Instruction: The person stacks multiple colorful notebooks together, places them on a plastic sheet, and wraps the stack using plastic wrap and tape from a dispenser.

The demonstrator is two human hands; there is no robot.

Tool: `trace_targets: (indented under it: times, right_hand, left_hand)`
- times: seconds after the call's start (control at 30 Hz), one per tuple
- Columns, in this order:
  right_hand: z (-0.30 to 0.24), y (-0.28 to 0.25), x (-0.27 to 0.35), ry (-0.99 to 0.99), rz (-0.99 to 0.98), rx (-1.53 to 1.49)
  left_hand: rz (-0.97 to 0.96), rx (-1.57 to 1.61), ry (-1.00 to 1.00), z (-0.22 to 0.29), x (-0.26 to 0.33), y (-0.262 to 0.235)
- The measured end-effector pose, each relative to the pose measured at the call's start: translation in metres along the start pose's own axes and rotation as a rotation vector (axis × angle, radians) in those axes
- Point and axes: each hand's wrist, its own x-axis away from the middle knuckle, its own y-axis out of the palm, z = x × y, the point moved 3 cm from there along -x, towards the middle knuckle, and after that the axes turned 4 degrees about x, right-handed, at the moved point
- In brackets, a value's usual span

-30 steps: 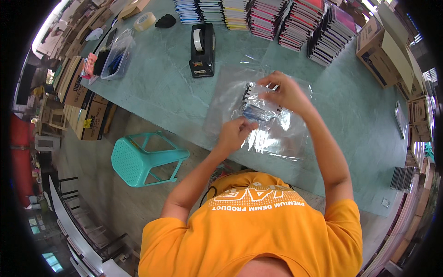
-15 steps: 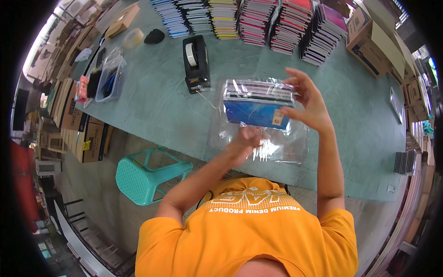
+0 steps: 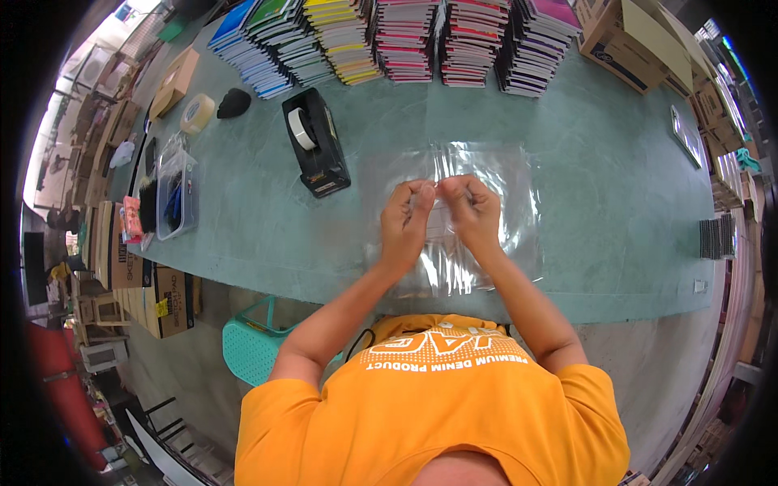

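A flat clear plastic bag (image 3: pixel 519 219) lies on the green table in front of me, shining with reflections and creases. Both hands are over its middle with their fingertips nearly touching. My left hand (image 3: pixel 405 227) is closed, thumb against fingers, on the plastic. My right hand (image 3: pixel 474 215) pinches the plastic beside it in the same way. The exact edge between the fingertips is too small to make out. To the left of the bag stands a black tape dispenser (image 3: pixel 324 166) with a roll of clear tape.
Stacks of colourful notebooks (image 3: pixel 405 40) line the far side. An open cardboard box (image 3: pixel 624 49) stands far right. A clear plastic bin (image 3: pixel 182 198), tape roll (image 3: pixel 197 113) and black lump (image 3: pixel 234 103) are on the left. A teal stool (image 3: pixel 251 348) is below the table's near edge.
The blue-covered notebook bundle in clear plastic has gone from view, leaving a flat bag. My hands have come together and closed on it. The whole view has shifted slightly.
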Motion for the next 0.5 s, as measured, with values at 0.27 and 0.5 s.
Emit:
trace_targets:
  times: [0.27,0.5]
  right_hand:
    - [0.001,-0.017,0.005,-0.030,-0.047,-0.157]
    - [-0.104,-0.067,0.006,-0.530,-0.425,0.943]
  left_hand:
    - [-0.040,0.011,-0.138,-0.003,-0.011,0.009]
    - [-0.331,-0.719,0.554,0.112,-0.012,-0.014]
